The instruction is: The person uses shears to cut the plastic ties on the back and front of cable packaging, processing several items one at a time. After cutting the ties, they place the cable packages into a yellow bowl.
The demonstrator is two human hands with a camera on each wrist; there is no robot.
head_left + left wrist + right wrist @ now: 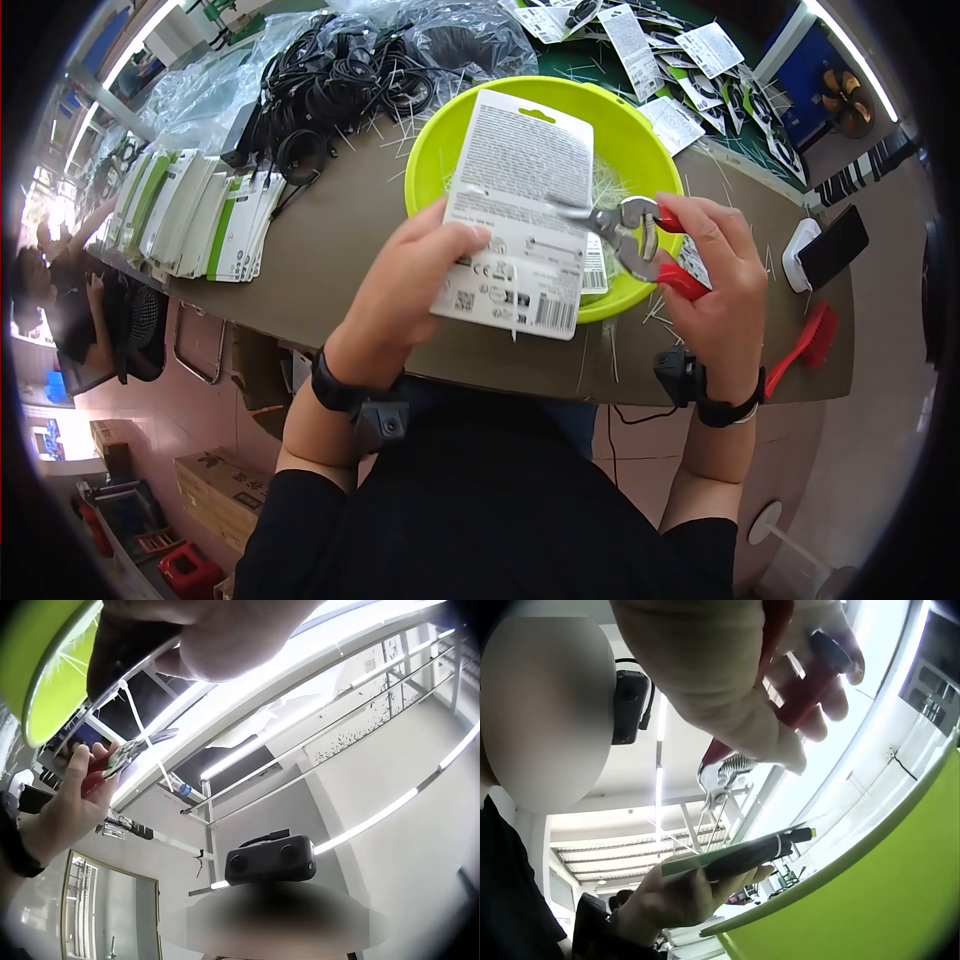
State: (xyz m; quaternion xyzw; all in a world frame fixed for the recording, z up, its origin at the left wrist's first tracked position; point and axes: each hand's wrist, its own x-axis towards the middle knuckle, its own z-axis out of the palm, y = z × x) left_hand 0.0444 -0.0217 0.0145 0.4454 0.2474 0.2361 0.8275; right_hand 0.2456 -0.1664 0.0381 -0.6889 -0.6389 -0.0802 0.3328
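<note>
Black shirt [430, 500], nearest. Printed card [520, 150], one: held above the lime-green bowl [625, 120] on the worktop [330, 265], its near left side gripped by the left hand [400, 275], thumb on the print. Black item [746, 857], on the card's underside, white tie [779, 844] across. Judged light, fairly stiff, creasable, perhaps slick; best taken by the margins. Pliers [684, 281], red-handled: gripped in the right hand [725, 270], tips by the card's right side; probably heavier, best held by the handles.
</note>
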